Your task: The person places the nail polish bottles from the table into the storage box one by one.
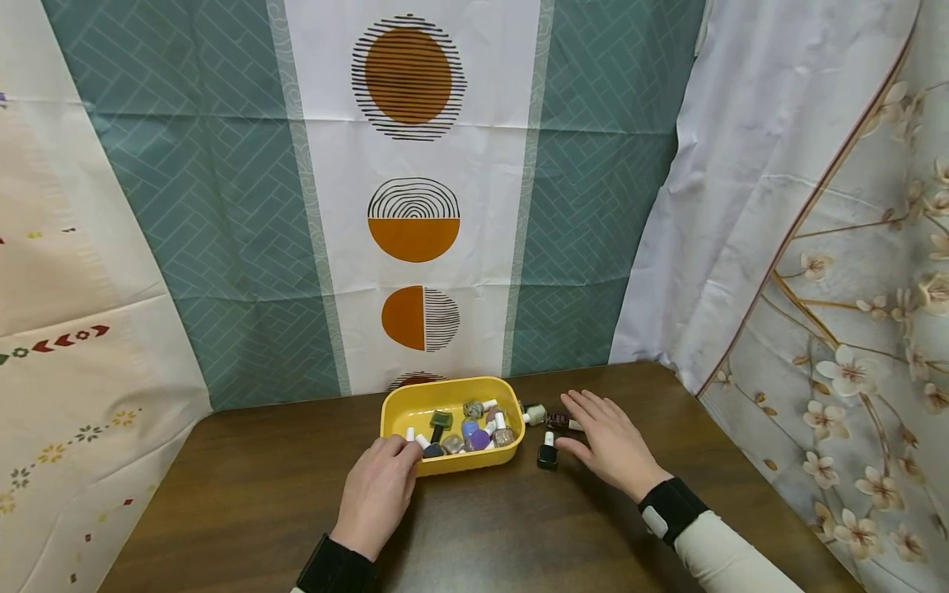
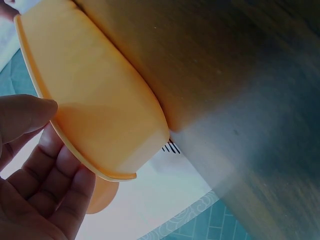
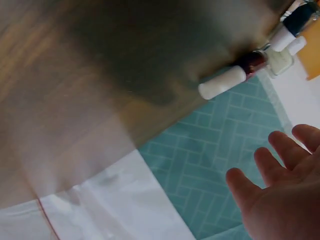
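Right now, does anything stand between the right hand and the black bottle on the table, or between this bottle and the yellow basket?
Nothing visible stands between the right hand and the black bottle; toward the yellow basket, only its raised wall stands in the way.

A teal-and-white curtain (image 1: 489,189) with printed orange circles (image 1: 409,76) hangs behind the brown table (image 1: 504,527).

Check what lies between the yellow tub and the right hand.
Head view: at least a pale green bottle, a dark red bottle and a black bottle.

Curtained nook, room type unclear: patterned hangings (image 1: 608,189) around table (image 1: 511,535).
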### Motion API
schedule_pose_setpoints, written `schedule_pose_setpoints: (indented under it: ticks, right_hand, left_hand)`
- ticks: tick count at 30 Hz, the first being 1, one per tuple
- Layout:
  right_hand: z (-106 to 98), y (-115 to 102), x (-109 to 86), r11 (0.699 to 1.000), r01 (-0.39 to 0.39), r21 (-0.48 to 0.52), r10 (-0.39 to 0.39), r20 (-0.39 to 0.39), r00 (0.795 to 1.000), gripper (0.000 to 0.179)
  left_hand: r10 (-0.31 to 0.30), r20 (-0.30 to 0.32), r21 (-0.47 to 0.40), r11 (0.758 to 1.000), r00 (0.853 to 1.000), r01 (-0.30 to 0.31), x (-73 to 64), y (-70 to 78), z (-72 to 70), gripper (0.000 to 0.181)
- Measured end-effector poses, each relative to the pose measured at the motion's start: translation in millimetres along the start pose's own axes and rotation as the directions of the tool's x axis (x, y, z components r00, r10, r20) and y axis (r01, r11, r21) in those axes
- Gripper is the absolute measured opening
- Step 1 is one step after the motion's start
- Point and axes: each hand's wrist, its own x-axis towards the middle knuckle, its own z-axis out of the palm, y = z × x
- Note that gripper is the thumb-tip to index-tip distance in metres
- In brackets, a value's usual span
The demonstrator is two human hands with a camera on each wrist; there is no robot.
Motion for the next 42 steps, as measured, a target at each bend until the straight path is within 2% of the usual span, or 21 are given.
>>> schedule_pose_setpoints:
  ticks: [13, 20, 30, 42]
  right_hand:
    - [13.5, 20.0, 6.3, 1.0, -0.01, -0.006, 0.01, -0.004, 1.0, 0.079]
    - [20.8, 23.1, 10.6, 1.0, 0.001, 0.003, -0.001, 0.0, 1.0, 0.077]
    - [29.1, 21.5, 21.8, 0.998, -0.066, 0.001, 0.065, 0.076, 0.995, 0.075]
    - [37.3, 24.1, 27.0, 0.999, -0.05, -0.016, 0.051, 0.071, 0.996, 0.066]
  left_hand:
    - [-0.007, 0.008, -0.002, 1.0, 1.0, 0.007, 0.4, 0.9, -1.0, 0.028]
    - [-0.015, 0.015, -0.005, 1.0, 1.0, 0.015, 0.8, 0.8, -1.4, 0.028]
    - [-0.02, 0.015, -0.011, 1.0, 1.0, 0.02, 0.3, 0.6, 0.1, 0.029]
    - [-0.018, 0.02, -0.007, 1.0, 1.0, 0.018, 0.6, 1.2, -0.5, 0.029]
